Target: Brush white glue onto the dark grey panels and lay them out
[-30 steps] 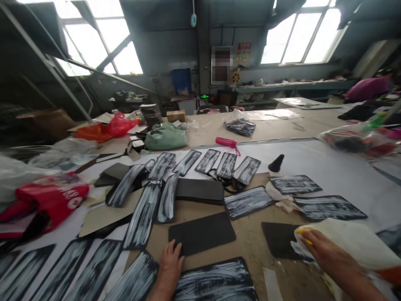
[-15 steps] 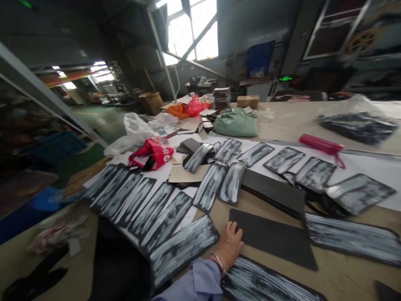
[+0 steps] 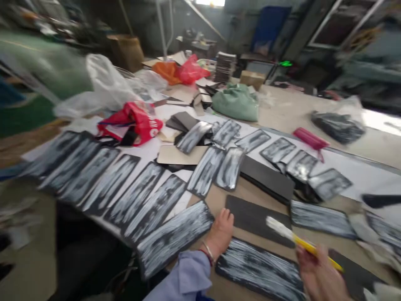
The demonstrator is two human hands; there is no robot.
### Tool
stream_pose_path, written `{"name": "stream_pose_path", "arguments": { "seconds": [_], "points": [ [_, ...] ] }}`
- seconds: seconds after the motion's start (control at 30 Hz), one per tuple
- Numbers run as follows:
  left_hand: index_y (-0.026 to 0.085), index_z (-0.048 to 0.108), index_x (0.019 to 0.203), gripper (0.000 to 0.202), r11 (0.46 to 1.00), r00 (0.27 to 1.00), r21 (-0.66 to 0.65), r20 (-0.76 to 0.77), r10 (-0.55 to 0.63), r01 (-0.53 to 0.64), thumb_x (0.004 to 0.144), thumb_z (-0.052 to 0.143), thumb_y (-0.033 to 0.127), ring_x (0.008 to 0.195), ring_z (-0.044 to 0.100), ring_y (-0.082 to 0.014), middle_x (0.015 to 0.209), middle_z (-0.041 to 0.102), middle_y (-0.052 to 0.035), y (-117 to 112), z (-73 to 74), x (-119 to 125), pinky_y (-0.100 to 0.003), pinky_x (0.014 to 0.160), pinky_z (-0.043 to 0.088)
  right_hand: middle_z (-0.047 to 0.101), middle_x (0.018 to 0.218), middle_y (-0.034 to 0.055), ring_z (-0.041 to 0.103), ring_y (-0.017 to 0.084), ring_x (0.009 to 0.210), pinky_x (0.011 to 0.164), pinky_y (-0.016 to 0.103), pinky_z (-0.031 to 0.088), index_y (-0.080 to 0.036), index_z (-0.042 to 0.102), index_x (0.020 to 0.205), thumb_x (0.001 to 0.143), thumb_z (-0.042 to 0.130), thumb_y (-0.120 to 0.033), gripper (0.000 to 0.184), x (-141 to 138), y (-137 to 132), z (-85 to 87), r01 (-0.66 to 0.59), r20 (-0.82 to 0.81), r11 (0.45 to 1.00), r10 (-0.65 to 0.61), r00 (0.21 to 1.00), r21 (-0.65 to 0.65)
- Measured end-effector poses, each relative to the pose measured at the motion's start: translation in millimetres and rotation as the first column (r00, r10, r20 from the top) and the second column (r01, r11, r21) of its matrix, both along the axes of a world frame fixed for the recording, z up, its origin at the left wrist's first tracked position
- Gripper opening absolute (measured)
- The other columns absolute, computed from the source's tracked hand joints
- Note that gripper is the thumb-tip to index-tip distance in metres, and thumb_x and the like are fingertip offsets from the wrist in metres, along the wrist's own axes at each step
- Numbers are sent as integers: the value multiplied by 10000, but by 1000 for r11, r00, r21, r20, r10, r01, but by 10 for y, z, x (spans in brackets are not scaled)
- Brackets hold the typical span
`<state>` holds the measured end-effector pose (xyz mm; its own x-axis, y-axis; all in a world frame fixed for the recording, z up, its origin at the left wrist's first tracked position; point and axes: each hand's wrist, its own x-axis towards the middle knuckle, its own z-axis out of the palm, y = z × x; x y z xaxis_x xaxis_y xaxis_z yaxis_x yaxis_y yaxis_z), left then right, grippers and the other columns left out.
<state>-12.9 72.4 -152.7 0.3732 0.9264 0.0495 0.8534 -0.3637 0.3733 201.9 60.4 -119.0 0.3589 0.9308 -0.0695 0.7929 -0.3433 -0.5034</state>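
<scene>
My left hand (image 3: 222, 232) rests at the left edge of a bare dark grey panel (image 3: 250, 217), its fingers curled and pressed together on that edge. In my right hand (image 3: 321, 271) is a brush (image 3: 302, 242) with a yellow handle and a white-coated head. The brush head lies over the right part of the bare panel; blur hides whether they touch. Just below is a dark panel streaked white (image 3: 260, 267). Another streaked panel (image 3: 175, 238) lies to the left of my left hand.
Several white-streaked panels (image 3: 153, 205) line the left table edge, and smaller streaked pieces (image 3: 277, 149) lie farther back. A thick dark slab (image 3: 267, 177) sits behind the bare panel. Beyond are a red bag (image 3: 142, 123), a green cloth bundle (image 3: 236, 102) and a pink pouch (image 3: 310, 138).
My right hand has come into view from the right with the brush. My left hand stays at the bare panel's edge. The camera has tilted downward.
</scene>
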Motion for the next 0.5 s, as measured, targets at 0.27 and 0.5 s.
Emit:
{"name": "stream_pose_path", "arguments": {
  "seconds": [0.27, 0.5],
  "points": [
    [131, 524, 1171, 409, 988, 997, -152, 74, -8, 19, 789, 411, 36, 1214, 459, -272, 1266, 526, -151, -83, -270, -58, -472, 989, 426, 649, 659, 5, 621, 128, 522, 483, 210, 560, -138, 593, 795, 594, 761, -543, 482, -697, 319, 93, 617, -929, 784, -176, 326, 69],
    [142, 573, 1082, 353, 996, 1000, -90, 12, -4, 5, 760, 471, 43, 1102, 513, -257, 1152, 570, -123, -4, -323, -28, -433, 930, 456, 642, 704, 12, 634, 149, 556, 507, 256, 580, -139, 585, 814, 626, 712, -591, 505, -936, 450, -98, 592, -910, 803, -196, 366, 65]
  ]
}}
